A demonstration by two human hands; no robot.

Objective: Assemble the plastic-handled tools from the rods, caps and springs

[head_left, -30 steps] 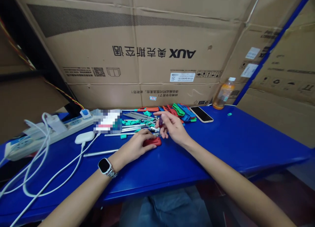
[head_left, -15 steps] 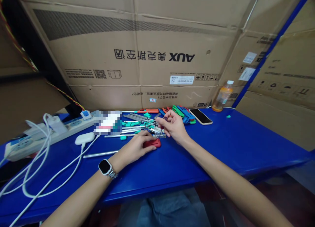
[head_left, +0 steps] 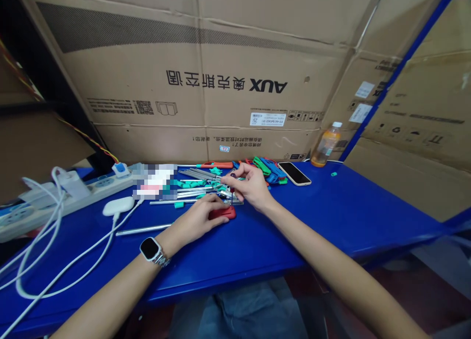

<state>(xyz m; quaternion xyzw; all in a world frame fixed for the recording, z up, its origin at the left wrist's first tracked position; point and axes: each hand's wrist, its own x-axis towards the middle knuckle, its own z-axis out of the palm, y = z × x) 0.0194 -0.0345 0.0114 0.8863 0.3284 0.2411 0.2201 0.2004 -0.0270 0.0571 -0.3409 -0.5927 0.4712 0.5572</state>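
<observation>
Flat on the table, a red plastic handle piece (head_left: 228, 213) with a slot near its end is gripped by my left hand (head_left: 198, 215), thumb along the near side and fingers over the far side. My right hand (head_left: 252, 184) pinches a small screwdriver (head_left: 232, 196) by its dark handle. The screwdriver stands nearly upright, its tip at the red piece's right end. Whether a screw sits under the tip is too small to tell. Just behind both hands lie metal rods (head_left: 187, 192) and small teal plastic parts (head_left: 179, 204) in a loose pile.
Red, green and blue plastic handles (head_left: 270, 169) are heaped behind my right hand, beside a phone (head_left: 294, 173). A drink bottle (head_left: 326, 145) stands at the back right. White cables (head_left: 73, 275) and a power strip (head_left: 105, 184) take up the left. Cardboard (head_left: 228, 44) walls the back.
The screwdriver has gone from slanted to nearly upright, its tip now down at the red piece. My left hand keeps its grip. The whole view has shifted slightly.
</observation>
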